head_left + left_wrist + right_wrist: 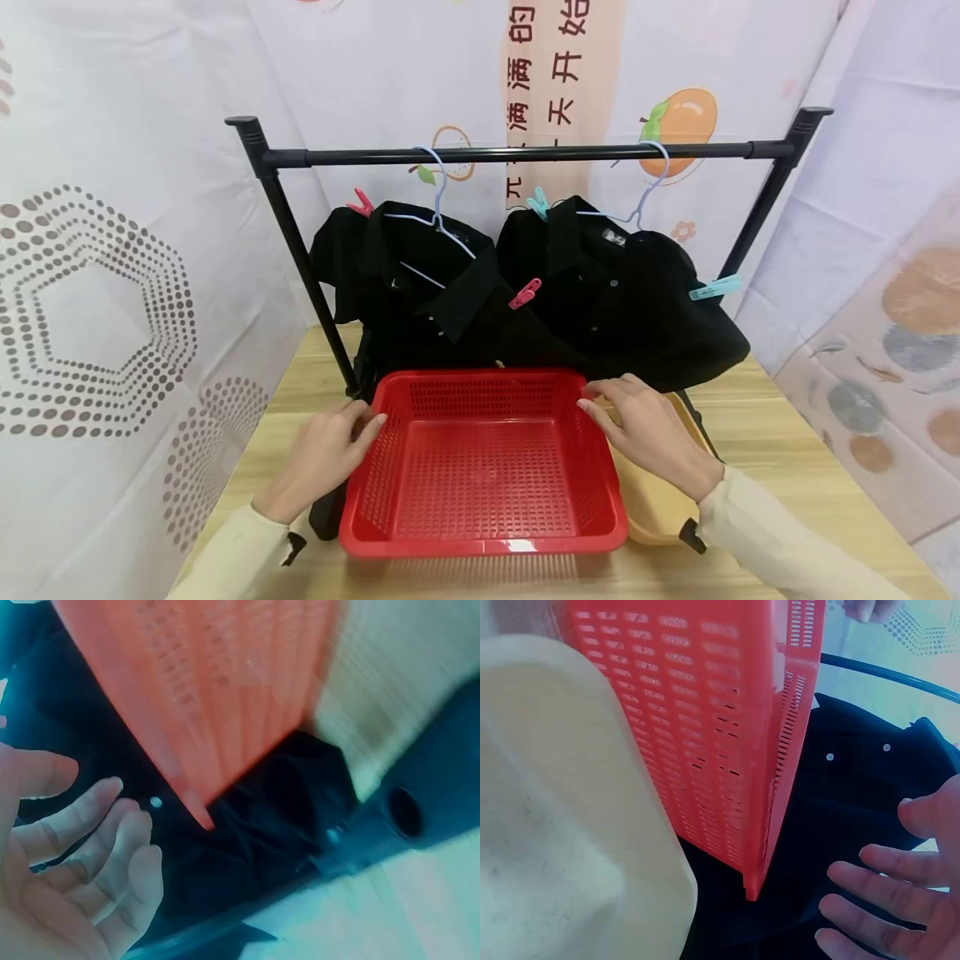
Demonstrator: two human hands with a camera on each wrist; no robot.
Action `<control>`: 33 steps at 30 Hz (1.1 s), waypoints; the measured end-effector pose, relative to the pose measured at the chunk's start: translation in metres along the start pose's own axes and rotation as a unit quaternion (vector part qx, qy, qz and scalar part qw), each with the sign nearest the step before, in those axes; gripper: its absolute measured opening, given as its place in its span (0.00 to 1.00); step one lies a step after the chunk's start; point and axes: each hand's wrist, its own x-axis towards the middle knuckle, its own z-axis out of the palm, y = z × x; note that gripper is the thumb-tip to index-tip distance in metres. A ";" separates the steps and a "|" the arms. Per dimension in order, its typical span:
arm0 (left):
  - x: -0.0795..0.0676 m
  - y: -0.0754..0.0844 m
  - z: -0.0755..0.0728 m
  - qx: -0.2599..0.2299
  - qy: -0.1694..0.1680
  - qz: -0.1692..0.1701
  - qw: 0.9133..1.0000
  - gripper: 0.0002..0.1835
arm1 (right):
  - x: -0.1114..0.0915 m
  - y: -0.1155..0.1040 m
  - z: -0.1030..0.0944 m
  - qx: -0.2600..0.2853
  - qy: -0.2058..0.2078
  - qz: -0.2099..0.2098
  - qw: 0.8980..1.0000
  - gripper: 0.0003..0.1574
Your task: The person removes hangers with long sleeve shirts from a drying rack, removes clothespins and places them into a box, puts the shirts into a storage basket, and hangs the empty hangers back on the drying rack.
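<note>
A red plastic basket [480,547] with slotted walls stands on the table. My left hand [326,454] hovers beside its left rim, holding nothing; in the left wrist view the fingers [135,832] are relaxed and apart from the rim. On the other side my right hand [648,429] is near the basket's upper right corner, above a yellow tray [656,512]. Loosely bent, spread fingers [889,892] with nothing in them appear in the right wrist view. Behind the basket hang two black collared garments, left [420,292] and right [622,292], on light blue hangers.
A black rack's bar [480,155] carries the hangers, and its posts stand at both sides. Pink clothespins [525,293] and turquoise clothespins [715,287] are clipped to the garments. Part of the yellow tray lies behind the basket's right wall. Printed cloth surrounds the wooden table [780,467].
</note>
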 end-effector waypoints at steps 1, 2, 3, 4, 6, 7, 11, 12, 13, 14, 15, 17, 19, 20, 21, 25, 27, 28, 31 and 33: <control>-0.002 -0.003 -0.001 0.003 -0.006 -0.010 1.000 0.12 | 0.002 0.000 0.001 0.002 0.002 0.001 1.000 0.14; -0.005 -0.005 -0.002 0.004 -0.012 -0.019 1.000 0.15 | 0.003 0.001 0.001 0.006 0.003 0.002 1.000 0.12; -0.008 -0.008 -0.004 0.006 -0.019 -0.028 0.999 0.16 | 0.005 0.001 0.002 0.007 0.004 0.002 1.000 0.11; -0.010 -0.010 -0.005 0.007 -0.026 -0.035 0.999 0.18 | 0.006 0.001 0.002 0.009 0.006 0.003 1.000 0.10; -0.015 -0.015 -0.006 0.012 -0.040 -0.048 0.998 0.21 | 0.007 0.000 0.002 0.013 0.009 0.003 1.000 0.08; -0.018 -0.018 -0.006 0.014 -0.046 -0.054 0.997 0.22 | 0.008 0.000 0.002 0.015 0.011 0.004 1.000 0.08; -0.027 -0.025 -0.006 0.017 -0.074 -0.083 0.994 0.25 | 0.013 0.000 0.003 0.017 0.022 0.011 1.000 0.07; -0.028 -0.026 -0.006 0.015 -0.083 -0.092 0.992 0.25 | 0.014 0.000 0.003 0.019 0.023 0.014 0.999 0.07; -0.030 -0.027 -0.006 0.010 -0.096 -0.102 0.990 0.26 | 0.014 0.000 0.003 0.020 0.023 0.017 0.999 0.07; -0.032 -0.028 -0.005 0.003 -0.108 -0.112 0.988 0.27 | 0.015 0.001 0.003 0.022 0.023 0.019 0.999 0.07; -0.033 -0.029 -0.005 -0.006 -0.121 -0.122 0.985 0.27 | 0.016 0.001 0.003 0.023 0.024 0.020 0.999 0.06; -0.036 -0.030 -0.005 -0.025 -0.142 -0.138 0.980 0.29 | 0.017 0.002 0.004 0.025 0.028 0.019 0.999 0.06; -0.038 -0.030 -0.004 -0.048 -0.153 -0.148 0.976 0.29 | 0.019 0.003 0.004 0.026 0.035 0.012 0.999 0.06; -0.040 -0.031 -0.003 -0.059 -0.155 -0.150 0.975 0.29 | 0.019 0.004 0.005 0.025 0.040 0.009 0.999 0.06; -0.041 -0.031 -0.002 -0.073 -0.156 -0.151 0.973 0.29 | 0.020 0.004 0.005 0.025 0.045 0.005 0.999 0.06; -0.046 -0.031 0.004 -0.151 -0.171 -0.151 0.962 0.26 | 0.023 0.006 0.006 0.025 0.059 -0.001 0.998 0.05; -0.048 -0.029 0.008 -0.193 -0.178 -0.159 0.952 0.25 | 0.024 0.007 0.007 0.028 0.062 -0.002 0.998 0.05; -0.049 -0.029 0.009 -0.207 -0.180 -0.164 0.947 0.25 | 0.025 0.008 0.008 0.031 0.062 -0.002 0.998 0.05; -0.051 -0.028 0.012 -0.227 -0.176 -0.184 0.940 0.25 | 0.029 0.008 0.011 0.042 0.062 -0.001 0.997 0.06; -0.051 -0.028 0.013 -0.230 -0.173 -0.194 0.938 0.25 | 0.033 0.008 0.012 0.048 0.059 0.002 0.997 0.08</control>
